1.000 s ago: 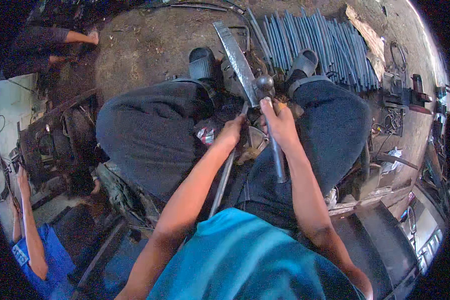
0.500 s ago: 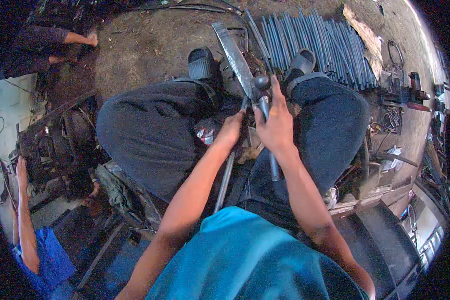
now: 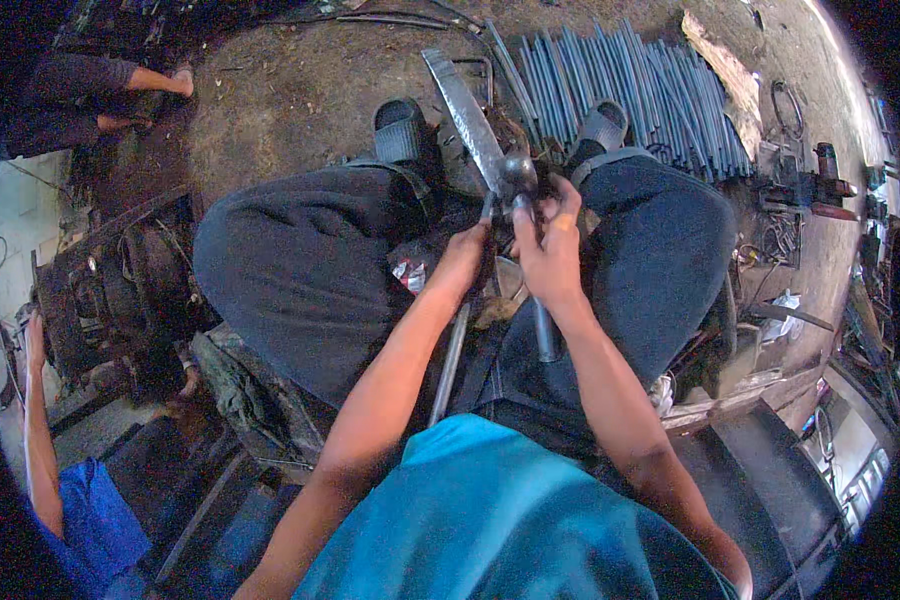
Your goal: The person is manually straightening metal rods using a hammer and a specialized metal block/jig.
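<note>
My left hand (image 3: pixel 460 262) is closed around a long metal rod (image 3: pixel 451 365) between my knees. Beyond that fist a flat grey blade (image 3: pixel 467 118) slants up to the left; whether rod and blade are one piece is hidden. My right hand (image 3: pixel 552 258) grips a hammer (image 3: pixel 545 335) near its head, thumb on the handle and fingers curled at the far side. The hammer's rounded dark head lies over the blade's lower end; I cannot tell if they touch. Its handle's end sticks out below my right wrist.
Many thin metal rods (image 3: pixel 630 95) lie side by side on the ground beyond my right foot. A bench vise (image 3: pixel 820 185) stands at the right. Dark machinery (image 3: pixel 120 280) is at the left, near a person in a blue shirt (image 3: pixel 100 515). Another person's legs (image 3: pixel 90 90) show far left.
My right index finger, stretched up beside the hammer head before, is now curled lower. The hammer head has shifted slightly left and down. My left hand has stayed in place.
</note>
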`<state>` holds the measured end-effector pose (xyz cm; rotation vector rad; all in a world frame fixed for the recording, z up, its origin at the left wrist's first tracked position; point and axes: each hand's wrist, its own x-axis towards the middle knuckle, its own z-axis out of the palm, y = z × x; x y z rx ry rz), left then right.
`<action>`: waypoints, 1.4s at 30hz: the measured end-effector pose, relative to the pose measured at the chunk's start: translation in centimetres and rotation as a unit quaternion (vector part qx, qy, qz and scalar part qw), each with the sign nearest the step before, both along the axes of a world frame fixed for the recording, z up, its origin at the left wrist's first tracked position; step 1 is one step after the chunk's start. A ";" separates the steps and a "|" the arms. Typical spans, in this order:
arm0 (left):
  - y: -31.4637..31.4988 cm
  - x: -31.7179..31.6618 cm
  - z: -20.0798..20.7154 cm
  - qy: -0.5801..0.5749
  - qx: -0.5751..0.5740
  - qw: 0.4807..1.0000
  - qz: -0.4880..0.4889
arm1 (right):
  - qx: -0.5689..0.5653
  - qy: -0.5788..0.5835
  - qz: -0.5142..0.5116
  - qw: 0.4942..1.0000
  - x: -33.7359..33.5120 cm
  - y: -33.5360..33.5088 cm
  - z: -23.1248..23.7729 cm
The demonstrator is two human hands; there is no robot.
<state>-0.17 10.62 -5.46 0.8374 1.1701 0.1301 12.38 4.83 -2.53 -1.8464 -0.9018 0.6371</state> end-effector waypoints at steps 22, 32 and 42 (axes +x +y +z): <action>0.0 -0.1 0.8 0.003 -0.040 0.999 0.023 | -0.026 0.769 0.190 0.610 1.2 1.0 -1.7; -0.1 -0.1 0.3 -0.099 -0.171 0.980 0.022 | -0.050 0.522 0.045 0.850 1.3 -0.5 3.9; -0.4 -0.4 -1.5 -0.080 -0.206 0.975 0.003 | 0.070 0.676 -0.064 0.731 3.2 -1.5 2.7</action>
